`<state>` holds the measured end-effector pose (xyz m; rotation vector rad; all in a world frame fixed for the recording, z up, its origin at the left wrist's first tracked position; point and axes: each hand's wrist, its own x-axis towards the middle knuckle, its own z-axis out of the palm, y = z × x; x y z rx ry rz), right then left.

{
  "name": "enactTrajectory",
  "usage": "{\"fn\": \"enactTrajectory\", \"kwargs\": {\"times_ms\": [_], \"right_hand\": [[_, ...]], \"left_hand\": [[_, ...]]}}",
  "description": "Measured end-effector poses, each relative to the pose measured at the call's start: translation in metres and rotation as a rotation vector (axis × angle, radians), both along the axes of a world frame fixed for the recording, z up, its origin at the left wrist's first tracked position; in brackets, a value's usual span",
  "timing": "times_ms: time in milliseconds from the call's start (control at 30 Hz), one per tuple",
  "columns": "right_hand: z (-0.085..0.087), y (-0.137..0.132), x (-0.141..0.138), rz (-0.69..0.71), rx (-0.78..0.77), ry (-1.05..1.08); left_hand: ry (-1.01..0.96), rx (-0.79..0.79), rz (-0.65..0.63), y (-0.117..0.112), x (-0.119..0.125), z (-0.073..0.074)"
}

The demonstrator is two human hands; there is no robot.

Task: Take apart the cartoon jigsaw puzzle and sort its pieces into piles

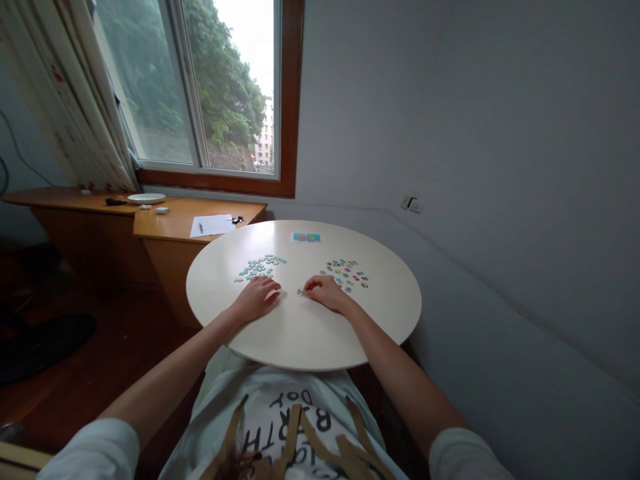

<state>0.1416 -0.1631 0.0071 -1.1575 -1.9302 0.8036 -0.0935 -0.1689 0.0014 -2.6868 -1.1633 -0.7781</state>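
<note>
My right hand [326,292] is over the middle of the round white table [305,340], its fingertips pinched at a small greenish jigsaw piece [300,292]. Whether the piece is lifted or touches the tabletop I cannot tell. To its left, my left hand [256,297] hovers or rests by the table surface, fingers loosely bent, thumb apart, with nothing visible in it. Just beyond that hand spreads a group of pale green jigsaw pieces [257,267]. A second group of multicoloured jigsaw pieces [350,273] lies past my right hand, which hides part of it.
Toward the table's far edge lies a small picture card [306,238], mostly turquoise. Left of the table stands a wooden desk [185,208] with paper [213,225], keys [237,219] and a white plate [147,198]. A wall with a socket [415,205] rises at the right.
</note>
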Motion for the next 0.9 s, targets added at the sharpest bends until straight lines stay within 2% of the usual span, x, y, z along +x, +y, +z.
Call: {"fn": "enactTrajectory", "kwargs": {"times_ms": [300, 600, 700, 800, 900], "right_hand": [[-0.005, -0.005, -0.025, 0.075, 0.063, 0.060], [-0.008, -0.003, -0.029, 0.100, 0.077, 0.081], [-0.005, 0.003, -0.020, 0.035, 0.120, 0.039], [-0.002, 0.012, 0.001, -0.108, 0.169, -0.057], [0.002, 0.017, 0.022, -0.246, 0.152, -0.151]], "left_hand": [[-0.025, -0.013, -0.069, 0.001, 0.006, -0.004], [-0.002, 0.009, -0.144, -0.003, 0.007, 0.002], [-0.052, 0.014, -0.121, -0.002, 0.007, 0.001], [-0.108, 0.008, -0.095, 0.002, 0.006, -0.002], [-0.192, 0.018, -0.070, 0.007, 0.004, -0.007]]}}
